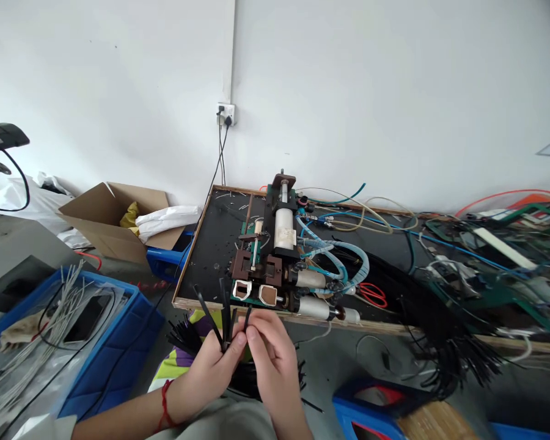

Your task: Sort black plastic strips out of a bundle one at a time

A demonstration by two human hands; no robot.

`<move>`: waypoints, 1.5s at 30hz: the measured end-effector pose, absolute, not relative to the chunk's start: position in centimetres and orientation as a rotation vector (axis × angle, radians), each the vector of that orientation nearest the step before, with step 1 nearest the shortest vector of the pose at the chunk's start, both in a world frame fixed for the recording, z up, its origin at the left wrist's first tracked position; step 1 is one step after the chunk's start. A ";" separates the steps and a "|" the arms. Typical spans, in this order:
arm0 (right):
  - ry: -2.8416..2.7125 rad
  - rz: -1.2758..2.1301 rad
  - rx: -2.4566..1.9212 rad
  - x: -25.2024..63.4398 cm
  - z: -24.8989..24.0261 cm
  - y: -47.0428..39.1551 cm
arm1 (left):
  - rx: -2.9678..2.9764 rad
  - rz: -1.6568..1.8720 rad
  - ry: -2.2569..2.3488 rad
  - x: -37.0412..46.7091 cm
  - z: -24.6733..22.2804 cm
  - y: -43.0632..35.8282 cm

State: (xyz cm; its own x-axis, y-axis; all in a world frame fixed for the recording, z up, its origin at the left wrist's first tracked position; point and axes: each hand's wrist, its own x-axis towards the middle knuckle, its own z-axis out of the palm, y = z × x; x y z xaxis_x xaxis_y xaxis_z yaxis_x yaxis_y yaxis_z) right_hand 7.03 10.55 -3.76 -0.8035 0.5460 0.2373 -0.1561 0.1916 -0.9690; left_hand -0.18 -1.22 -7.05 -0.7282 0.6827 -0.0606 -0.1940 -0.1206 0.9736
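Just in front of the table's near edge, my left hand [214,365] is closed round several flat black cables [207,313] whose ends point up and apart. Close beside it, my right hand [271,349] pinches a single black cable [248,316] between thumb and fingers. Below both hands, a thick bundle of black cables [183,335] lies across my lap, partly hidden by my hands. Past my fingertips stands a pneumatic machine [284,227] with brown clamp blocks [271,269] and white-edged pads [242,289].
Blue and clear hoses [360,260] run from the machine. More black cables [444,342] hang over the table edge at right. At left stand a blue crate [140,330] with pale wires and an open cardboard box [105,229]. A blue stool [348,406] is at lower right.
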 end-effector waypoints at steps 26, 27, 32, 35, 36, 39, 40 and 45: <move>-1.826 1.785 -0.551 6.1 -7.0 8.8 | 0.465 2.003 1.915 -2.8 -4.3 -0.4; -1.876 1.819 -0.538 6.1 -6.9 8.9 | 0.463 1.989 1.928 -2.9 -4.1 -0.2; -2.021 1.981 -0.433 6.3 -6.5 10.3 | 0.381 2.025 2.057 -3.5 -3.9 0.1; -1.860 2.170 -0.409 6.2 -7.5 10.5 | 0.264 2.050 1.997 -3.9 -4.6 -0.1; -1.685 2.279 -0.421 6.0 -8.0 10.4 | 0.212 2.083 1.920 -4.0 -4.8 -0.1; -1.064 2.531 -0.450 5.1 -9.2 9.4 | 0.092 2.234 1.620 -4.0 -5.2 -0.1; -0.915 2.575 -0.451 4.7 -9.4 9.2 | 0.080 2.277 1.526 -3.9 -5.2 -0.1; -0.667 2.690 -0.509 3.6 -9.3 9.0 | 0.096 2.325 1.285 -3.8 -4.7 0.2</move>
